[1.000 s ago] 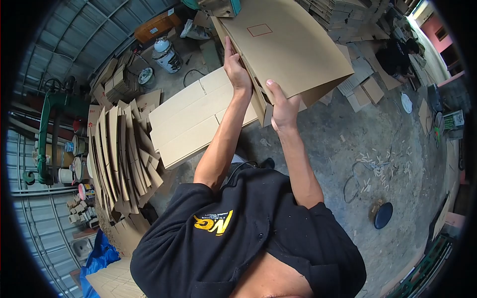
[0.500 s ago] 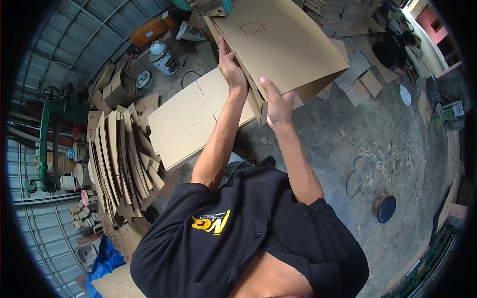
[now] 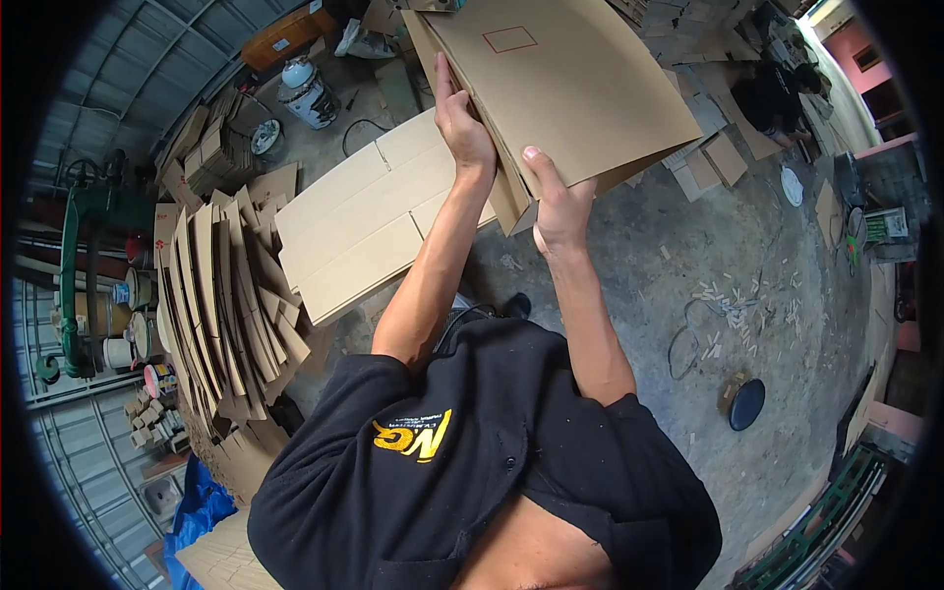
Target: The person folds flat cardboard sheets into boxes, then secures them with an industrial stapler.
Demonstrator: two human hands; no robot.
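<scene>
A brown cardboard box [image 3: 580, 84], partly folded, with a red rectangle printed on its top panel, is held out in front of me. My left hand [image 3: 466, 130] lies along its left side with the fingers stretched out, the palm against the overlapping flaps. At the near corner, my right hand [image 3: 562, 205] grips the box, thumb on the top panel and fingers hidden beneath. Below and left of the box lies a stack of flat cardboard blanks [image 3: 364, 221], partly covered by my left forearm.
Leaning cardboard sheets [image 3: 221, 305] stand at the left. Behind are a paint-spattered bucket [image 3: 308, 96] and an orange case [image 3: 287, 37]. A round dark stool [image 3: 746, 405] and scattered scraps [image 3: 728, 315] are on the floor at right. Another person [image 3: 772, 103] crouches at upper right.
My view has shifted slightly, so the surroundings sit a little left and higher. Both hands keep their places on the box, and the metal part at the top is now mostly out of view.
</scene>
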